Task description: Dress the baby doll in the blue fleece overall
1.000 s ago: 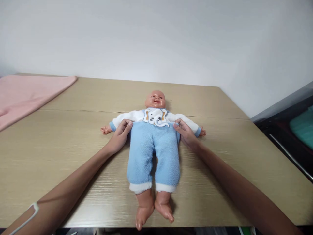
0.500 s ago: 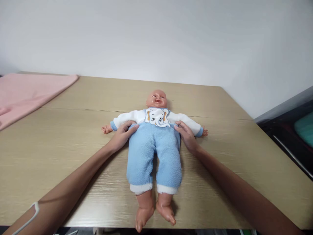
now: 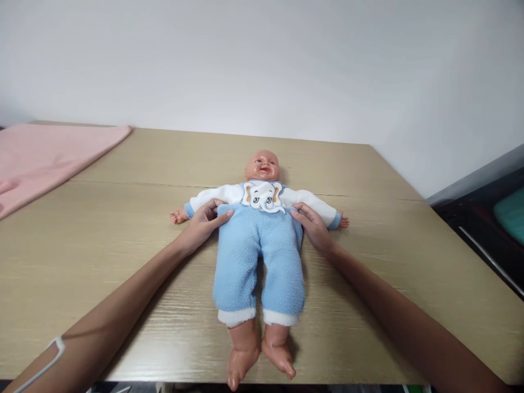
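Note:
A baby doll (image 3: 262, 165) lies face up on the wooden table (image 3: 102, 240), its head toward the wall and its bare feet at the near edge. It wears a white top with an elephant patch and fuzzy light blue trousers (image 3: 258, 262). My left hand (image 3: 201, 226) pinches the trousers' waistband at the doll's left-hand side in view, with the thumb on top of the fabric. My right hand (image 3: 314, 226) grips the waistband at the other side, fingers curled round the fabric edge. Both forearms stretch across the table toward the doll.
A pink cloth (image 3: 45, 158) lies spread at the table's far left corner. To the right, beyond the table's edge, stands dark furniture with a teal object (image 3: 511, 214) on it. A plain white wall rises behind the table.
My left thumb has slid a little farther inward along the waistband. The trousers sit slightly higher on the doll's body. The doll itself has hardly moved.

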A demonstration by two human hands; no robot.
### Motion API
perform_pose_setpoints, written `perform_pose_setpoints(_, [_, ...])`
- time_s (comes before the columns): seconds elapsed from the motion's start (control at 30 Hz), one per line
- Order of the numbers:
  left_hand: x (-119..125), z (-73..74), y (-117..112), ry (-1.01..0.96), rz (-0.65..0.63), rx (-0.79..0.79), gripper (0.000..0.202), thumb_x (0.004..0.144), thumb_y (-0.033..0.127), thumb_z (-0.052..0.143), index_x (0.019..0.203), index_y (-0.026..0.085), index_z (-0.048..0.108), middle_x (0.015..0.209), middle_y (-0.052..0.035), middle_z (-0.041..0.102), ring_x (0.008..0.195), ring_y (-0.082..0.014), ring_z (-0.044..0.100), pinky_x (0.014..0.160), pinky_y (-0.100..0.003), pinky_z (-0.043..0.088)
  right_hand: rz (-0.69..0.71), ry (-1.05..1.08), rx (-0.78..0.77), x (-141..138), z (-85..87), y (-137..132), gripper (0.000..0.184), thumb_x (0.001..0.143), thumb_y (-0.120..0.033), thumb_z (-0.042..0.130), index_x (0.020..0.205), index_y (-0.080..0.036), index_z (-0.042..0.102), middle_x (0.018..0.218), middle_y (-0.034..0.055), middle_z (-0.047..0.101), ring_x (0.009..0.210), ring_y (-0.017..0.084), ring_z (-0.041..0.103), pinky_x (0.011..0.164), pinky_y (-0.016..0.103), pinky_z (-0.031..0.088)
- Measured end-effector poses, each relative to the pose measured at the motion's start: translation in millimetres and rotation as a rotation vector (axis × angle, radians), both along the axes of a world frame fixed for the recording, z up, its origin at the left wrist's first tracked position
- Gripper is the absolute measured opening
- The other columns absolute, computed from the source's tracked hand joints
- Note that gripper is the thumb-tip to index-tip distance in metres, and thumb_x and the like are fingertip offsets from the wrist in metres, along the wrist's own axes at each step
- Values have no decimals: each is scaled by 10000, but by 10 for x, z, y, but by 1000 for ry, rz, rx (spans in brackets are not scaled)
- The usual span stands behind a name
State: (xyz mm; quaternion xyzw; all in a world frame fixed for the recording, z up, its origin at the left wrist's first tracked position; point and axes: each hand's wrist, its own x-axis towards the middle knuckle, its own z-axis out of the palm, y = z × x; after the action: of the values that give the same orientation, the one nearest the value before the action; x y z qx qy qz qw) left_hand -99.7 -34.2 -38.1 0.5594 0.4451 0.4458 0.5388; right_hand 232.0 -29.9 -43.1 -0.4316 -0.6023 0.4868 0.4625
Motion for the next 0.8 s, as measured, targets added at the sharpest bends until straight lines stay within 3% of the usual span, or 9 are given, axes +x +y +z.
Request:
perform_pose_setpoints(0.2, [-47, 23, 8, 232, 21, 167, 348, 953, 531, 801, 1022, 211, 684, 999, -7, 612, 929, -197, 550, 839, -316, 403, 2, 5, 11, 0, -18, 17, 344, 955, -585, 767, 934, -263, 648, 877, -13, 545, 849, 212, 490, 847, 341, 447])
perform_pose_setpoints(0.3, [-61, 34, 4, 294, 33, 152, 377, 948, 569, 789, 1021, 207, 717, 1001, -16, 640, 946, -216, 567, 860, -334, 404, 6, 7, 19, -3, -23, 23, 355, 952, -591, 771, 931, -259, 644, 869, -15, 541, 841, 209, 486, 827, 340, 442])
perform_pose_setpoints(0.43, [-70, 20, 23, 233, -6, 83, 398, 933, 580, 810, 959, 212, 662, 935, 4, 582, 868, -193, 529, 789, -321, 381, 10, 3, 29, -1, -21, 16, 341, 970, -579, 761, 934, -257, 653, 872, -14, 548, 839, 206, 496, 827, 342, 446])
perform_pose_setpoints(0.63, [-82, -1, 62, 91, 9, 67, 558, 856, 519, 906, 834, 247, 419, 805, 61, 380, 713, -136, 357, 660, -288, 281, 8, -25, 49, 10, -20, 30, 358, 977, -599, 748, 933, -259, 646, 861, -19, 571, 829, 204, 528, 812, 336, 473])
perform_pose_setpoints(0.8, [-97, -34, 63, 127, -11, 97, 448, 900, 520, 862, 916, 242, 511, 884, 38, 504, 776, -151, 472, 707, -290, 358, -34, -86, 93, 14, -38, 2, 370, 986, -615, 738, 968, -257, 650, 872, -7, 607, 830, 214, 577, 792, 350, 496])
